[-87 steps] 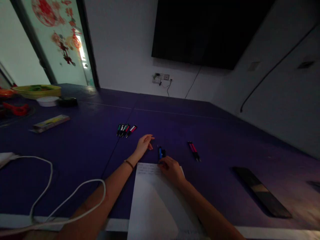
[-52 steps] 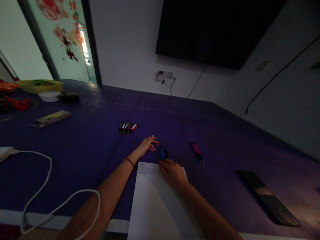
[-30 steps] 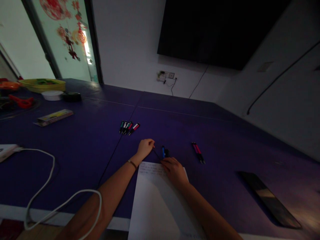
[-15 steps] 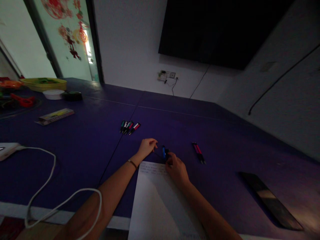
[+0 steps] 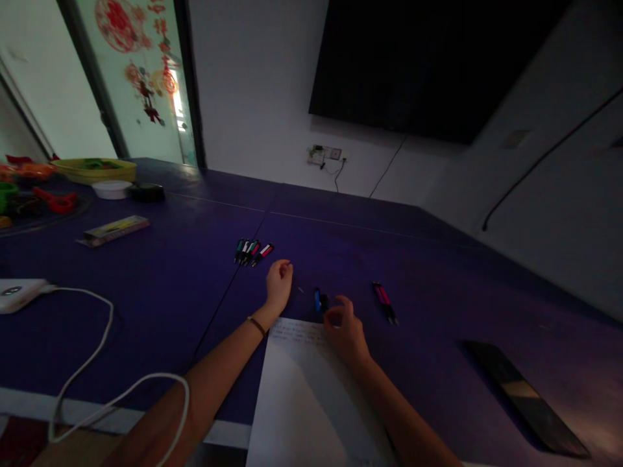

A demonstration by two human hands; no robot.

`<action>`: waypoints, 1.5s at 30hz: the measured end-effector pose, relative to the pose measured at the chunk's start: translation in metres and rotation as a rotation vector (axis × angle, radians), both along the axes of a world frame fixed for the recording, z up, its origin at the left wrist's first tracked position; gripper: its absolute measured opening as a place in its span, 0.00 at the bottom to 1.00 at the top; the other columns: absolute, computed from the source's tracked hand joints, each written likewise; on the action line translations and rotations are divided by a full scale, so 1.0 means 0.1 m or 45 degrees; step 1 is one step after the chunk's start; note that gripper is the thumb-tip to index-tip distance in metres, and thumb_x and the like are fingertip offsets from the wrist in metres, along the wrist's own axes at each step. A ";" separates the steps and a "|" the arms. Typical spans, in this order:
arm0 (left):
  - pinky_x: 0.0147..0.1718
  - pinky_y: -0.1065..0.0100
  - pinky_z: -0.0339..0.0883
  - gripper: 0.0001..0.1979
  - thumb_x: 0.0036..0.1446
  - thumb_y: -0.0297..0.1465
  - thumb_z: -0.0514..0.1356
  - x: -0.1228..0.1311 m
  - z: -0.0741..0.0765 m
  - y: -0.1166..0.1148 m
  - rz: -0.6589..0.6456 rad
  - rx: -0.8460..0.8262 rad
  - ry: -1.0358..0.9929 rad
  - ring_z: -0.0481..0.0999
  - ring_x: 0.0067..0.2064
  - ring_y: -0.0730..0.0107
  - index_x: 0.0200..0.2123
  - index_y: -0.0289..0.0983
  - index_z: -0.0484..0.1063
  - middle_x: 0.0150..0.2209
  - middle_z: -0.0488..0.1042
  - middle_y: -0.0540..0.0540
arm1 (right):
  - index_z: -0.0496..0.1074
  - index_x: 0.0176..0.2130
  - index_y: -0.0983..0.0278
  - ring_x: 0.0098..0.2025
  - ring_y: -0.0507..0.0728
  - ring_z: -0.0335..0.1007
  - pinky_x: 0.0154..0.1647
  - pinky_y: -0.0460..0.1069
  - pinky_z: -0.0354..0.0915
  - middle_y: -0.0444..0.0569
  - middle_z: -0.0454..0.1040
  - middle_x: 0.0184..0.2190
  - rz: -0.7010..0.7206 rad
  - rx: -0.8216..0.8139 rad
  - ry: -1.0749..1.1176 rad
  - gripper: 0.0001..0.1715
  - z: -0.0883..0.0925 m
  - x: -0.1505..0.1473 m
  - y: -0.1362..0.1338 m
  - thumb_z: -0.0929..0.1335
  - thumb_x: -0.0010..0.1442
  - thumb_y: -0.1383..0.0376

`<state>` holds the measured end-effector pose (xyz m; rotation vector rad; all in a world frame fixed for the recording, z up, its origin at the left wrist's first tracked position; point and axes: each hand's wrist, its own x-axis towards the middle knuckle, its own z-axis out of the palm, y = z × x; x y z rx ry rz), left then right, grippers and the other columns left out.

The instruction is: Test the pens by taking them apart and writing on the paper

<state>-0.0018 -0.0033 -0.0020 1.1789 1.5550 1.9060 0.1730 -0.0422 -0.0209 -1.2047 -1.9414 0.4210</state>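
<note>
Blue pen (image 5: 317, 299): laid on the surface (image 5: 170, 272) just beyond the paper sheet's (image 5: 296, 395) top edge. Right hand (image 5: 344, 329): held just beside it, fingers loosely spread, nothing pinched. Left hand (image 5: 278, 283): curled shut, rested on the surface.

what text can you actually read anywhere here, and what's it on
No text here can be read.
Sheet of paper: handwritten lines along its top edge, too small to read.
Flat box: yellow label, blurred.
Glass door: red paper-cut decorations, no legible characters.
Group of pens: no print visible.
</note>
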 end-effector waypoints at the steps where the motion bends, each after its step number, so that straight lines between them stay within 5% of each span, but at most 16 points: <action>1: 0.28 0.72 0.59 0.08 0.47 0.33 0.56 0.01 0.01 -0.02 -0.023 -0.038 -0.110 0.66 0.27 0.75 0.30 0.34 0.67 0.25 0.67 0.49 | 0.53 0.45 0.65 0.26 0.52 0.67 0.31 0.48 0.65 0.43 0.69 0.25 -0.019 0.034 0.034 0.23 0.01 0.00 0.00 0.62 0.48 0.67; 7: 0.17 0.75 0.50 0.15 0.39 0.38 0.62 0.08 -0.10 -0.28 -0.875 -0.316 -0.612 0.58 0.18 0.81 0.29 0.33 0.68 0.17 0.62 0.53 | 0.52 0.45 0.65 0.26 0.52 0.67 0.30 0.48 0.65 0.44 0.69 0.24 0.009 0.135 0.109 0.24 0.02 -0.01 -0.01 0.62 0.48 0.66; 11: 0.18 0.76 0.50 0.12 0.38 0.34 0.64 0.07 -0.16 -0.36 -1.086 -0.365 -0.673 0.61 0.19 0.81 0.26 0.32 0.71 0.18 0.65 0.50 | 0.52 0.46 0.64 0.27 0.52 0.68 0.31 0.48 0.65 0.44 0.70 0.25 0.075 0.127 0.096 0.24 0.01 -0.02 -0.03 0.62 0.49 0.67; 23: 0.17 0.78 0.56 0.11 0.39 0.33 0.64 -0.18 -0.12 -0.16 -0.523 -0.052 -1.153 0.62 0.18 0.83 0.21 0.31 0.68 0.18 0.65 0.51 | 0.58 0.45 0.66 0.35 0.54 0.66 0.37 0.52 0.63 0.53 0.70 0.36 -0.126 0.141 0.127 0.20 -0.04 0.09 0.12 0.61 0.53 0.61; 29: 0.15 0.80 0.53 0.09 0.44 0.31 0.61 -0.32 -0.12 0.00 -0.528 0.020 -1.263 0.60 0.18 0.85 0.20 0.31 0.66 0.17 0.62 0.53 | 0.63 0.43 0.66 0.36 0.57 0.65 0.38 0.53 0.62 0.53 0.70 0.37 -0.150 0.181 -0.009 0.18 -0.04 0.14 0.16 0.62 0.52 0.61; 36: 0.14 0.80 0.51 0.10 0.44 0.31 0.61 -0.35 -0.14 0.01 -0.585 0.006 -1.325 0.57 0.17 0.86 0.20 0.31 0.66 0.16 0.61 0.53 | 0.71 0.33 0.63 0.40 0.58 0.62 0.42 0.55 0.58 0.50 0.70 0.36 0.019 0.338 -0.281 0.10 0.06 0.12 0.20 0.61 0.53 0.64; 45: 0.14 0.80 0.52 0.10 0.43 0.31 0.62 -0.32 -0.14 -0.02 -0.586 -0.012 -1.337 0.60 0.17 0.85 0.20 0.31 0.66 0.17 0.63 0.52 | 0.73 0.34 0.66 0.48 0.64 0.51 0.46 0.57 0.54 0.55 0.64 0.45 0.028 0.310 -0.837 0.12 0.32 -0.31 0.33 0.63 0.49 0.68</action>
